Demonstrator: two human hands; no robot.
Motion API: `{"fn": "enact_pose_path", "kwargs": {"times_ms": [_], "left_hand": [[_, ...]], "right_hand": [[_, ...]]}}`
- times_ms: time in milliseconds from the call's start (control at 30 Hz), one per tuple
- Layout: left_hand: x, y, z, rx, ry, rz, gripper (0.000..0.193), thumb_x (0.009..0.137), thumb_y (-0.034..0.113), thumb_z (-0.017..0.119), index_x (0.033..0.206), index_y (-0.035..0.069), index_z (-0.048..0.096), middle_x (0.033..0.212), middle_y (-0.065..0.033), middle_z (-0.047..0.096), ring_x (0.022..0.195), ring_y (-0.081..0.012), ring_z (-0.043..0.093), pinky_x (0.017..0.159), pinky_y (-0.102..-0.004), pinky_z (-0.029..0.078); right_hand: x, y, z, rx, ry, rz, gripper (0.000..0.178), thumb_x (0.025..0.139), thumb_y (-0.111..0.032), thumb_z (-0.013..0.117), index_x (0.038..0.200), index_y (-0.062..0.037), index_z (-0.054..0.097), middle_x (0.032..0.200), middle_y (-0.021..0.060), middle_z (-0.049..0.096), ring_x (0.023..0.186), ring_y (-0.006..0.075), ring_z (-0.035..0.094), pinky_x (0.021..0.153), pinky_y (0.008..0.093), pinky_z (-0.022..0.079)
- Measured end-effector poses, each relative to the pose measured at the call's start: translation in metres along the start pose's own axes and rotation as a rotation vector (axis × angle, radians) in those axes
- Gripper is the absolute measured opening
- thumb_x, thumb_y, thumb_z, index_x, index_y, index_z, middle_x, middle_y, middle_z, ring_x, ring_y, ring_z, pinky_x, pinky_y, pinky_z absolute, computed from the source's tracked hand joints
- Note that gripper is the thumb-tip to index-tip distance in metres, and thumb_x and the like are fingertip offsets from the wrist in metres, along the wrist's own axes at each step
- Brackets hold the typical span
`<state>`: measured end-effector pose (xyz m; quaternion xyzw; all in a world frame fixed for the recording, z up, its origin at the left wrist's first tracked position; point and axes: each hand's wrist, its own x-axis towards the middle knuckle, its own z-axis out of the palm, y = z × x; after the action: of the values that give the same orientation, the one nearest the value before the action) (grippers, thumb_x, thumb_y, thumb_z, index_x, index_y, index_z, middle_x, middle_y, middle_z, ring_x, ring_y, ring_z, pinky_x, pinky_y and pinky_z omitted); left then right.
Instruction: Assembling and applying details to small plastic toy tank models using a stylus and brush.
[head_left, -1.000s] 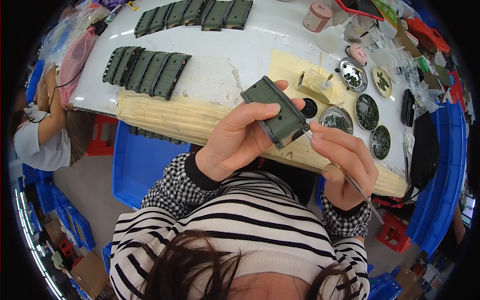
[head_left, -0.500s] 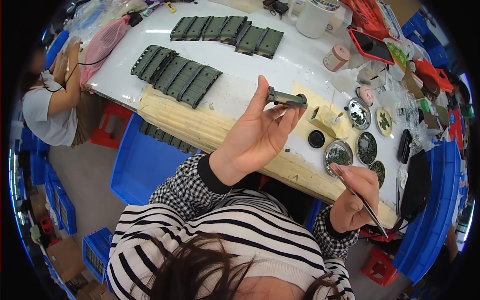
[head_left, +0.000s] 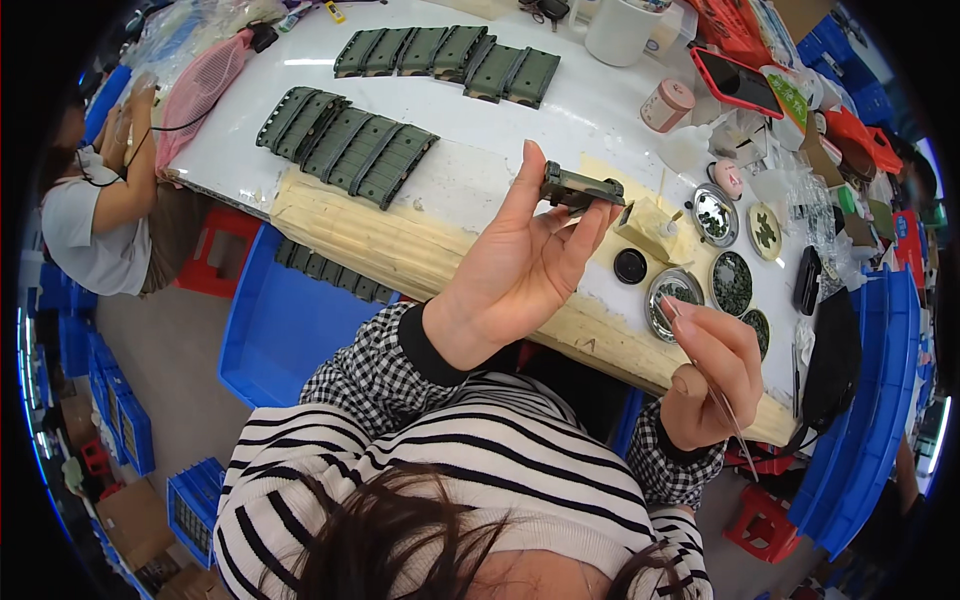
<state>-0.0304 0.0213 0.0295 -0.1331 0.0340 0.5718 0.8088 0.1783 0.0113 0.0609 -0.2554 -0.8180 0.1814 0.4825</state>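
Note:
My left hand [head_left: 500, 275] is raised over the table edge, closed on a small green-brown camouflage plastic part [head_left: 582, 188] held level between thumb and fingers. In my right hand [head_left: 712, 375] is a pair of thin metal tweezers [head_left: 735, 425], gripped like a pen. Their tips are beside a round metal dish [head_left: 651, 305] of small dark green pieces; whether they pinch anything is too small to tell. Two rows of similar camouflage parts lie farther off, one at the left [head_left: 365, 150] and one at the back [head_left: 510, 72].
A black round lid [head_left: 630, 266] lies near a yellowish paper-wrapped block [head_left: 655, 232]. More round dishes stand at the right, below a pink canister [head_left: 667, 105], a red-cased phone [head_left: 738, 83] and a white mug [head_left: 620, 35]. A blue bin [head_left: 290, 335] is below the table; another person [head_left: 110, 205] sits at left.
My right hand has risen a little, and the tweezers have turned steeper. The left hand, still holding the camouflage part, has shifted slightly right and up.

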Motion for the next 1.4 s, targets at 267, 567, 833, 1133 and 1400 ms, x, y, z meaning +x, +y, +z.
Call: {"fn": "enact_pose_path", "kwargs": {"times_ms": [267, 567, 833, 1133, 1400], "left_hand": [[-0.013, -0.017, -0.002, 0.620, -0.058, 0.229, 0.049, 0.098, 0.041, 0.046, 0.133, 0.008, 0.037, 0.122, -0.0199, 0.053, 0.114, -0.0254, 0.057, 0.092, -0.0315, 0.054], [-0.019, -0.006, -0.015, 0.838, 0.097, 0.153, 0.057, 0.091, 0.002, 0.050, 0.143, 0.005, 0.026, 0.130, -0.0278, 0.049, 0.121, -0.0326, 0.053, 0.095, -0.0407, 0.051], [-0.016, -0.008, -0.019, 0.955, 0.152, 0.224, 0.058, 0.089, -0.003, 0.055, 0.141, 0.004, 0.030, 0.123, -0.0201, 0.054, 0.117, -0.0297, 0.057, 0.091, -0.0385, 0.054], [-0.014, -0.018, -0.022, 1.104, 0.043, 0.190, 0.033, 0.096, 0.008, 0.051, 0.128, 0.005, 0.046, 0.120, -0.0133, 0.054, 0.112, -0.0276, 0.060, 0.087, -0.0355, 0.056], [-0.008, -0.022, -0.031, 1.285, 0.026, 0.050, 0.025, 0.101, 0.027, 0.046, 0.099, 0.004, 0.056, 0.096, -0.0020, 0.059, 0.086, -0.0080, 0.062, 0.070, -0.0235, 0.056]], "right_hand": [[0.016, 0.002, -0.015, -0.139, -0.009, -0.070, 0.023, 0.073, -0.007, 0.073, 0.094, -0.0004, 0.070, 0.096, 0.0157, 0.068, 0.084, 0.0267, 0.066, 0.073, 0.0323, 0.053], [-0.036, 0.069, -0.023, -0.186, -0.011, 0.435, 0.014, 0.089, -0.011, 0.062, 0.092, 0.0007, 0.069, 0.081, 0.0106, 0.065, 0.076, 0.0222, 0.058, 0.070, 0.0306, 0.044], [-0.034, 0.078, -0.015, -0.250, -0.035, 0.418, 0.014, 0.090, -0.012, 0.061, 0.089, 0.0000, 0.069, 0.082, 0.0109, 0.066, 0.077, 0.0256, 0.057, 0.071, 0.0336, 0.044], [-0.034, 0.081, -0.016, -0.255, -0.049, 0.389, 0.011, 0.088, -0.009, 0.062, 0.089, -0.0010, 0.069, 0.081, 0.0104, 0.065, 0.075, 0.0257, 0.056, 0.070, 0.0337, 0.044], [-0.004, 0.027, -0.013, -0.265, -0.193, -0.046, 0.028, 0.072, -0.023, 0.073, 0.093, -0.0050, 0.070, 0.089, 0.0053, 0.068, 0.080, 0.0234, 0.060, 0.069, 0.0337, 0.046]]}}
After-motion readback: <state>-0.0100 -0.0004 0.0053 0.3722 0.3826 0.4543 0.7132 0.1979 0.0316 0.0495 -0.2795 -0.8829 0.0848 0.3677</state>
